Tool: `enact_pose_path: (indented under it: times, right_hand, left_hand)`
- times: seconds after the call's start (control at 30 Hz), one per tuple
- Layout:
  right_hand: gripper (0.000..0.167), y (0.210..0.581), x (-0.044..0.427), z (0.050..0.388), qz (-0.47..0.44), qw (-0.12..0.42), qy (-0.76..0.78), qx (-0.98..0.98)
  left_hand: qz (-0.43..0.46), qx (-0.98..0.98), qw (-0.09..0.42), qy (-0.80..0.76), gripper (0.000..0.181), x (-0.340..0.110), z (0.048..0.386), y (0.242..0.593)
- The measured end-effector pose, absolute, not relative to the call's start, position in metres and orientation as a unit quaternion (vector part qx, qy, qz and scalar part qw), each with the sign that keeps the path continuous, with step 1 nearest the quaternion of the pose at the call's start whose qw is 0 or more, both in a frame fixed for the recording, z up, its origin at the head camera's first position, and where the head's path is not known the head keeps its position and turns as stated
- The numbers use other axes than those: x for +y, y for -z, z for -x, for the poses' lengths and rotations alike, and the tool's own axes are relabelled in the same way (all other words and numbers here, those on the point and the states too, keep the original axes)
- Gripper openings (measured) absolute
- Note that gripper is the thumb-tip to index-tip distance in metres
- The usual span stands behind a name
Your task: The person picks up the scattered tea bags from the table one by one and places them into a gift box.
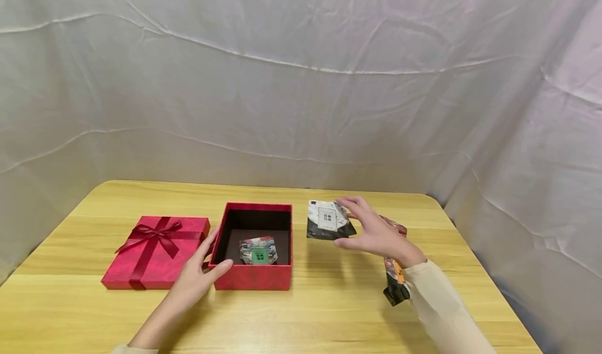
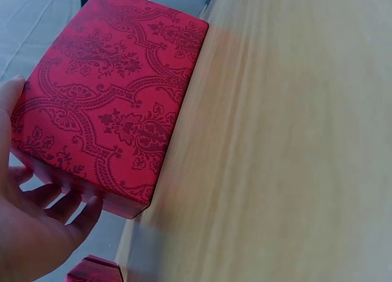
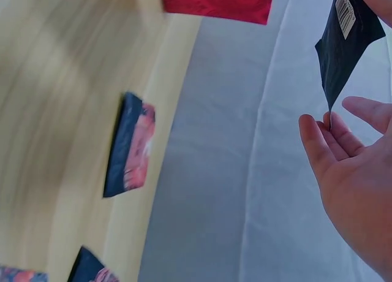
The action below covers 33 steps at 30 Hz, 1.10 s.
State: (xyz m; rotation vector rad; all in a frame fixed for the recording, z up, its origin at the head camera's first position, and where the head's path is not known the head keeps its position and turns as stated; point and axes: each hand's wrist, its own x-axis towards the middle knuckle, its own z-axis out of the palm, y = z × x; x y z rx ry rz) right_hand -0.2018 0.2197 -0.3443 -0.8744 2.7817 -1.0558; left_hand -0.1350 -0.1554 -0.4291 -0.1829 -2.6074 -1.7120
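Note:
My left hand (image 1: pixel 197 276) grips the near-left corner of an open red gift box (image 1: pixel 254 279), thumb by its front rim and fingers along its left side. Dark damask patterning covers the outer wall (image 2: pixel 110 98) in the left wrist view. Inside the box lies a colourful sachet (image 1: pixel 258 250) with a green label. To the right of the box, above the table, my right hand (image 1: pixel 376 235) pinches a black-and-white sachet (image 1: pixel 327 219) by its edges. A barcode shows on its dark back (image 3: pixel 346 43) in the right wrist view.
The red box lid (image 1: pixel 155 252) with a ribbon bow (image 1: pixel 157 235) lies left of the box. Beyond and below my right wrist are a reddish sachet (image 1: pixel 396 227) and a black-ended sachet (image 1: pixel 396 278), both partly covered. A pale curtain (image 1: pixel 301 108) hangs behind the wooden table (image 1: pixel 329 317).

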Motion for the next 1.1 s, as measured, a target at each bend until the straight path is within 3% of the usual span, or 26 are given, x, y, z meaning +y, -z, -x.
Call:
enact_pose_path:
  times: [1.1]
  right_hand:
    - [0.081,0.347,0.130,0.209,0.365,0.016,0.359,0.859]
  left_hand:
    - [0.063,-0.826,0.005,0.560,0.078,-0.158,0.135,0.431]
